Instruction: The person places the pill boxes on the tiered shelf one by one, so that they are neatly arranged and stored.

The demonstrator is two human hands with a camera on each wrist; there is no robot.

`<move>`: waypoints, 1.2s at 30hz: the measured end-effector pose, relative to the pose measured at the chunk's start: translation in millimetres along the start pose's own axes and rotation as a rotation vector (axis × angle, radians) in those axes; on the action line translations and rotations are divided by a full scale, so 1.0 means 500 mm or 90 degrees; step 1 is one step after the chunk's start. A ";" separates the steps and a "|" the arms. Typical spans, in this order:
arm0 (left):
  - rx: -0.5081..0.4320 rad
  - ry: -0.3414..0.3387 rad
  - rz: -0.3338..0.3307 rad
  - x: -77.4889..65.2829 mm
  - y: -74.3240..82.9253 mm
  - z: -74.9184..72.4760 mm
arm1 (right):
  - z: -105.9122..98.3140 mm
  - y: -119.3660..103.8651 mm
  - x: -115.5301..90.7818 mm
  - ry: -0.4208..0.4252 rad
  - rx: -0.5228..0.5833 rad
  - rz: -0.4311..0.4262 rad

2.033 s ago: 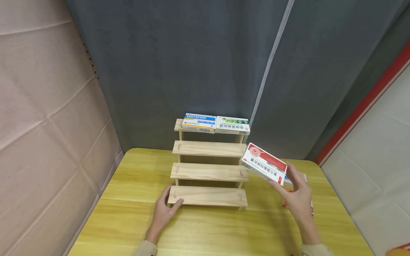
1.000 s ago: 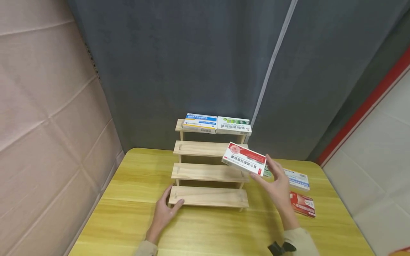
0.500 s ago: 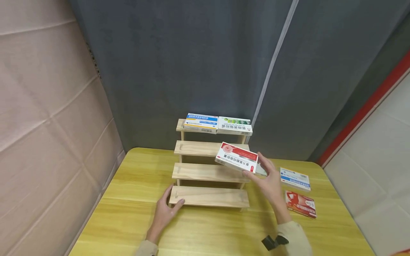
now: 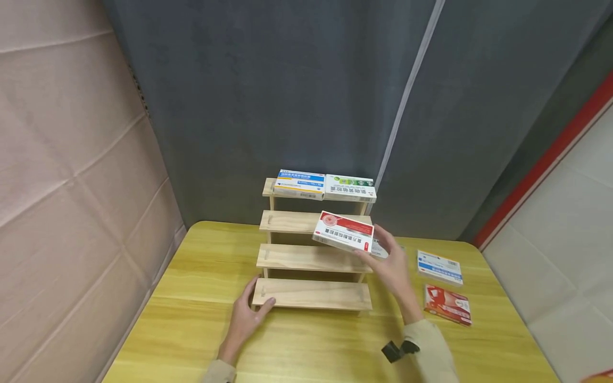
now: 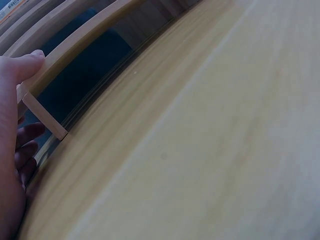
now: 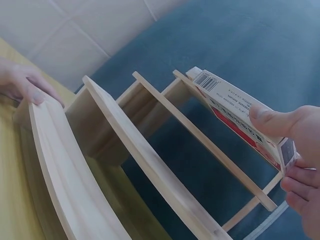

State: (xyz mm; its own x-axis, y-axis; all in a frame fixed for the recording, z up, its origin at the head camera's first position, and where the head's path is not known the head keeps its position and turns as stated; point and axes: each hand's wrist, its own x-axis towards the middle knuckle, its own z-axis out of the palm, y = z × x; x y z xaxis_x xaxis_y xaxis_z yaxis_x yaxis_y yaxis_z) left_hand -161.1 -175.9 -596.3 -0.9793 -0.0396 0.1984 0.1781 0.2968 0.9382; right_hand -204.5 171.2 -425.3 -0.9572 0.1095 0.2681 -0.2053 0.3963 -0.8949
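A four-tier wooden step rack (image 4: 311,293) stands on the table. My left hand (image 4: 243,320) grips the left end of its lowest board, thumb on top; in the left wrist view the fingers (image 5: 27,145) reach down past the board beside the leg. My right hand (image 4: 394,268) pinches a red-and-white medicine box (image 4: 342,232) by its right end, thumb on the near edge. That box is slightly tilted and overlaps the second board from the top in the head view. The right wrist view shows the box (image 6: 235,107) with its barcode edge towards the camera.
A blue-and-white box (image 4: 299,184) and a green-and-white box (image 4: 350,188) lie side by side on the top board. To the right on the table (image 4: 306,346) lie another blue-and-white box (image 4: 439,267), a red box (image 4: 448,305) and a white box (image 4: 380,249) partly hidden by my right hand.
My right hand has carried the red-and-white medicine box leftwards, from right of the rack to over its upper boards. The boxes on the table came into view. The left hand stays put.
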 end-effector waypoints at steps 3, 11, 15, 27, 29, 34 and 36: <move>0.002 0.002 0.004 0.001 -0.001 0.001 | 0.011 -0.001 0.008 -0.013 -0.016 -0.016; 0.008 0.002 0.007 0.001 -0.004 0.003 | 0.038 -0.005 0.017 -0.028 -0.042 -0.047; 0.015 0.002 0.000 0.000 -0.002 0.002 | 0.048 -0.008 0.024 -0.030 -0.040 -0.041; 0.017 0.001 -0.002 -0.001 0.003 0.000 | 0.071 -0.024 0.055 -0.088 -0.059 -0.036; 0.017 0.002 -0.002 0.000 0.002 0.000 | 0.076 -0.027 0.060 -0.096 -0.063 -0.037; 0.021 0.005 0.011 -0.001 0.001 0.000 | 0.092 -0.029 0.074 -0.102 -0.066 -0.043; 0.018 0.004 0.016 -0.001 0.001 0.001 | 0.098 -0.029 0.079 -0.102 -0.066 -0.046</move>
State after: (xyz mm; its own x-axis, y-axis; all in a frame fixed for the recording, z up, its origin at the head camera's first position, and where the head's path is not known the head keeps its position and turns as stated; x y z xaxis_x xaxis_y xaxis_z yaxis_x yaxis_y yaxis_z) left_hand -160.4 -175.3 -596.3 -0.9739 -0.0370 0.2238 0.2001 0.3245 0.9245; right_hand -249.4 125.2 -419.3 -0.9625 -0.0667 0.2628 -0.2610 0.4903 -0.8315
